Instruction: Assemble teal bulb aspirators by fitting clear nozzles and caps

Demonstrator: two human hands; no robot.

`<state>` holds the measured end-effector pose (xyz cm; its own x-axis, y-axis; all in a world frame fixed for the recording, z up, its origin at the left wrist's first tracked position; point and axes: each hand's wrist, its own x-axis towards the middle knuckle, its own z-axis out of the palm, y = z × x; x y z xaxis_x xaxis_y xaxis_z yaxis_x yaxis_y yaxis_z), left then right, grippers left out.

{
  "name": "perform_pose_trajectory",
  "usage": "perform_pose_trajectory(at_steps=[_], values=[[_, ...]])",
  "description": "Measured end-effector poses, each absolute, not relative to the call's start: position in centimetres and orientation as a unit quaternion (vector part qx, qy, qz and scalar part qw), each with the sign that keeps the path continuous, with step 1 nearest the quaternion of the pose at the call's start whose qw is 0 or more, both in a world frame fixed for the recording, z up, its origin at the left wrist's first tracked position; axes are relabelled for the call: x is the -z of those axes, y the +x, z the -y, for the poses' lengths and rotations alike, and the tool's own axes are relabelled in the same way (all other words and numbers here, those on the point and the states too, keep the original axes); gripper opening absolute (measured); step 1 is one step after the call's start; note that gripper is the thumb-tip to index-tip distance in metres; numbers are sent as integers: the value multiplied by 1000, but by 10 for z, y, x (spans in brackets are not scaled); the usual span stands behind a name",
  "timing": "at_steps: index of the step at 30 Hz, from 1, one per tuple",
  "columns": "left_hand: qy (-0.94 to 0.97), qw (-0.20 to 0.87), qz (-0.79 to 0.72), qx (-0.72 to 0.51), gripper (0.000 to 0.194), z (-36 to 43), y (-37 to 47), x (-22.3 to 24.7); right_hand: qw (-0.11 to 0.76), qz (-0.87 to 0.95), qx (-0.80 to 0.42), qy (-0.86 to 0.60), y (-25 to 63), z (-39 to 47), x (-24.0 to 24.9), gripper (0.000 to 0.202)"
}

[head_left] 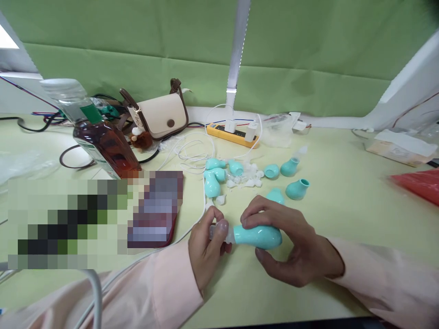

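A glossy teal rubber bulb (262,236) lies sideways between my hands, a translucent nozzle (231,234) at its left end. Together they look like a bulb syringe. My left hand (205,251) pinches the nozzle between thumb and fingers, hiding part of it. Curved around the bulb is my right hand (295,249), fingertips on its upper side and thumb at its lower edge. Beyond my hands sit several loose teal bulbs (212,185) and a heap of small translucent pieces (248,176). To the right, one bulb (290,167) carries a clear tip; another bulb (297,189) shows an open neck.
On the left are a phone (156,210), blurred out, and a bottle of dark liquid (103,141). A cream handbag (161,116), a yellow power strip (219,133) and white cables (192,148) are farther back. At right lie a red packet (418,183) and a tissue pack (399,148).
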<state>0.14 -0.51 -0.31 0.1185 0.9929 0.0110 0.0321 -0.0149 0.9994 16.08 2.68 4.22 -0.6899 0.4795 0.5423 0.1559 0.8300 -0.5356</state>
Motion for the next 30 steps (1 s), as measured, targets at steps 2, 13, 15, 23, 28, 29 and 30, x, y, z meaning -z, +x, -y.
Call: perform_pose_trajectory(at_steps=[2, 13, 15, 23, 28, 29, 30], values=[[572, 497, -478, -443, 36, 4, 0, 3, 359, 901, -181, -160, 161, -26, -34, 41], [576, 430, -546, -431, 42, -1, 1, 3, 299, 948, -58, -89, 156, -27, -29, 19], [585, 400, -562, -427, 39, -1, 1, 2, 282, 948, -113, -98, 155, -28, -29, 19], [606, 360, -575, -415, 37, 2, 1, -2, 321, 918, -166, -160, 161, -28, -15, 26], [616, 340, -575, -417, 33, 2, 0, 0, 323, 875, -273, -237, 156, -19, -13, 32], [617, 339, -575, -416, 33, 1, 0, 1, 319, 861, -296, -263, 155, -16, -14, 32], [619, 339, -574, -415, 33, 1, -1, 1, 308, 842, -329, -296, 155, -14, -14, 33]])
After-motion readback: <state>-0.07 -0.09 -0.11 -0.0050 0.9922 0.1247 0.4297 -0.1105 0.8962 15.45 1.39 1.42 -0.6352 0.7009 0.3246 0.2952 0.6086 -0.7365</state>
